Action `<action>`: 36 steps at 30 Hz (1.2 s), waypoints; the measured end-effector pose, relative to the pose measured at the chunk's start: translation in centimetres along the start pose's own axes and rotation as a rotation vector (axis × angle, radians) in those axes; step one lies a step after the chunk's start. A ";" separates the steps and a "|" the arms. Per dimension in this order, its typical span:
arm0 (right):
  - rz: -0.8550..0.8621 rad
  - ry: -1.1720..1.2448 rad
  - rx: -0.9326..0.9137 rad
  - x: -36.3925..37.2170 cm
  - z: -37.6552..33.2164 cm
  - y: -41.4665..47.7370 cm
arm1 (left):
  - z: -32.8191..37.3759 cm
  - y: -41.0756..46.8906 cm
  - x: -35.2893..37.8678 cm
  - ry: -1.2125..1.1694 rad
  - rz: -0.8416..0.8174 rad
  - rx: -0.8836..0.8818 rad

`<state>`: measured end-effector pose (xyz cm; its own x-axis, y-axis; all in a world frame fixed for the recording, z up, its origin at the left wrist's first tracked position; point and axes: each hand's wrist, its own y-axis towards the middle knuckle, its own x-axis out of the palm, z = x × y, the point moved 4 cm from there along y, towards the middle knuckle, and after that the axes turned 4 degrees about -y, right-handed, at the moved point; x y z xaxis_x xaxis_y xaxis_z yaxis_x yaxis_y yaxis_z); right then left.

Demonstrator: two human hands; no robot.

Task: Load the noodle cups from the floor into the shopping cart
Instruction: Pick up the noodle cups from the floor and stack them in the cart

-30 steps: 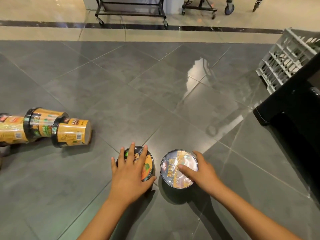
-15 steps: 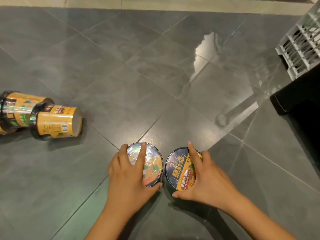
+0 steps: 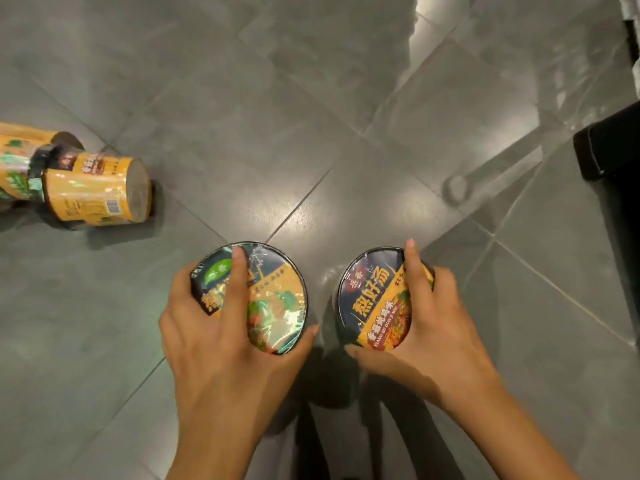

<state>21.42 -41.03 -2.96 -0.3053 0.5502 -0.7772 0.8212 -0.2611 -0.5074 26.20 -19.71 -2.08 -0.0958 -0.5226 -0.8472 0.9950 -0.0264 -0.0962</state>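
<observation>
Left hand [image 3: 221, 351] grips the green-lidded cup [image 3: 277, 306], right hand [image 3: 436, 334] the dark-lidded cup [image 3: 370, 299], both by rims; open floor [image 3: 311, 116] beyond.

**Legible Markings on the Noodle Cups**

The lid of the right noodle cup [image 3: 375, 299] is showing large yellow characters "熬好汤". An orange band near its edge is carrying "XIANG GU DUN JI WEI" under smaller characters. The left noodle cup [image 3: 277, 306] is displaying yellow characters that a finger of the left hand [image 3: 221, 348] is partly covering. The yellow cup [image 3: 93, 192] at far left is showing a barcode [image 3: 113, 206], with its print too small to read.
</observation>
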 end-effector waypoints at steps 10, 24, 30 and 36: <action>-0.053 -0.055 0.004 -7.6 -5.3 -12.5 | 4.1 -7.2 -12.6 0.037 -0.149 -0.087; -0.062 -0.098 -0.174 -33.2 -27.1 -29.2 | 18.2 -7.5 -47.3 0.084 -0.083 -0.027; -0.019 -0.099 -0.274 -41.0 -33.9 -37.3 | 21.9 -11.7 -60.4 0.127 0.002 -0.041; -0.004 -0.177 -0.393 -44.9 -36.5 -45.1 | 23.0 -19.1 -67.9 0.114 0.009 -0.169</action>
<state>15.72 -24.97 68.38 -0.3585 0.3973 -0.8447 0.9306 0.0812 -0.3568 14.34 -3.37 69.30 -0.0992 -0.4223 -0.9010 0.9779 0.1263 -0.1668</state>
